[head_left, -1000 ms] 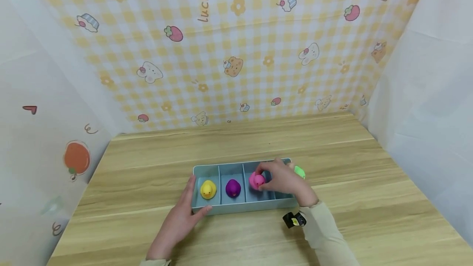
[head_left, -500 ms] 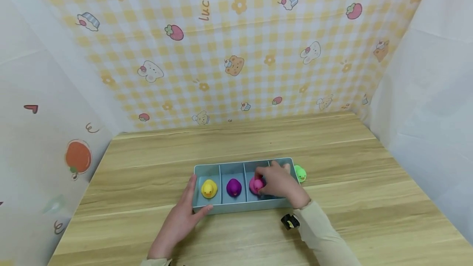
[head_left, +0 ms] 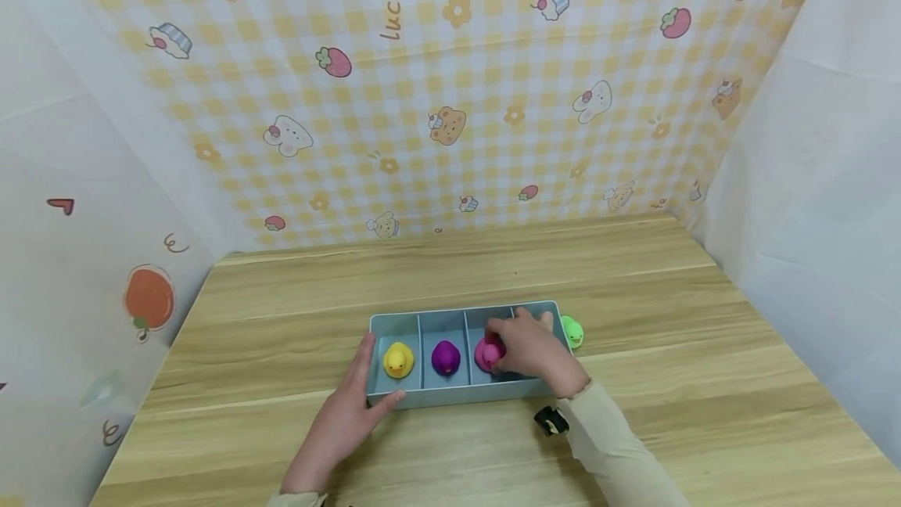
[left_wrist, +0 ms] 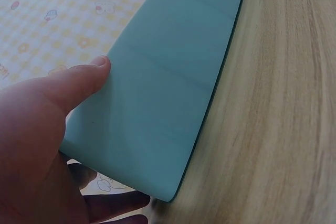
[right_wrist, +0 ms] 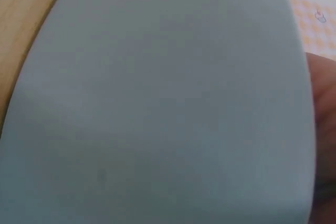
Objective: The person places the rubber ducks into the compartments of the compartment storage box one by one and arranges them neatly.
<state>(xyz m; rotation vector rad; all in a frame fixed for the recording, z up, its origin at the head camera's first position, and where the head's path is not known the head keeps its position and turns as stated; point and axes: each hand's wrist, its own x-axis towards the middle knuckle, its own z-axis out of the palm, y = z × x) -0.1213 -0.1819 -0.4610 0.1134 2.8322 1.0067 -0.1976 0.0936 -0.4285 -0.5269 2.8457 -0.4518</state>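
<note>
A blue-grey divided tray (head_left: 450,395) lies on the table, with a yellow toy duck (head_left: 398,361) in its leftmost compartment and a purple one (head_left: 446,358) beside it. In the third compartment, my right hand (head_left: 528,344) pinches a pink toy duck (head_left: 487,354), partly covered by the fingers. My left hand (head_left: 345,417) rests at the tray's left end, fingers stretched along the end wall. In the left wrist view its thumb (left_wrist: 86,80) touches the front wall's top edge. The right wrist view is mostly filled by the tray wall (right_wrist: 168,98); the right fingertips are hidden there.
Outside the tray's right end sits a green toy duck (head_left: 573,332). The right hand partly covers the rightmost compartment. A checked cloth (head_left: 450,61) hangs behind the wooden table (head_left: 296,280), with white cloth at both sides.
The pink duck has moved slightly down into the third compartment, still in my right hand's fingers. My right wrist has shifted a little left. The left hand stays on the tray.
</note>
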